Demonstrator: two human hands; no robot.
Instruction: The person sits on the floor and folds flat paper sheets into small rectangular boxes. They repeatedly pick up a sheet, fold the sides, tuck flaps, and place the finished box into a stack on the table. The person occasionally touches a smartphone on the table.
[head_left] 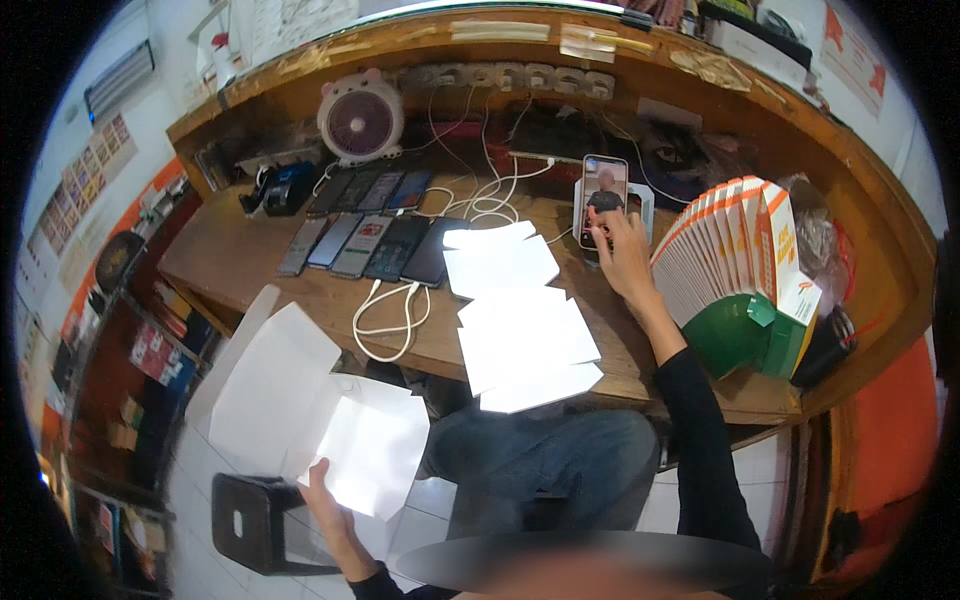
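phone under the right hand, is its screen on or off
On: the phone shows a bright, coloured picture, though the right hand covers part of its lower end.

Easiest lane on this worktop (225,245) is the bare wood at the left end, beside the two rows of smartphones (355,245). There's also a slim gap between the flat white cardboard (525,345) and the right forearm (655,322). Beyond the forearm, the fanned orange-and-white boxes (725,235) pretty much wall off the right side. Mid-back is a tangle of white cables (485,200). Up front on the left, the opened white box (370,440) in the left hand (327,503) blocks the approach.
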